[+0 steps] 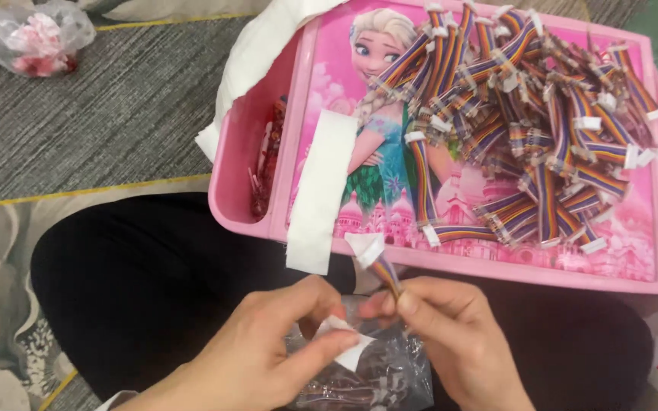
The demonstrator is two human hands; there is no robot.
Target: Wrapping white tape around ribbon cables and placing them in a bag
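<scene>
My right hand (451, 335) pinches a short rainbow ribbon cable (384, 272) that points up toward a pink tray (496, 268), with a white tape tab on its far end. My left hand (268, 354) pinches a small piece of white tape (348, 342) just left of that cable. Both hands hover over my lap, above a clear plastic bag (390, 377). A heap of several rainbow ribbon cables (542, 122) with white taped ends fills the tray's right half.
A long white tape strip (320, 190) lies across the tray's left part and hangs over its near rim. The tray's left compartment (264, 164) holds reddish pieces. A clear bag with red and white bits (36, 38) lies far left on the grey mat.
</scene>
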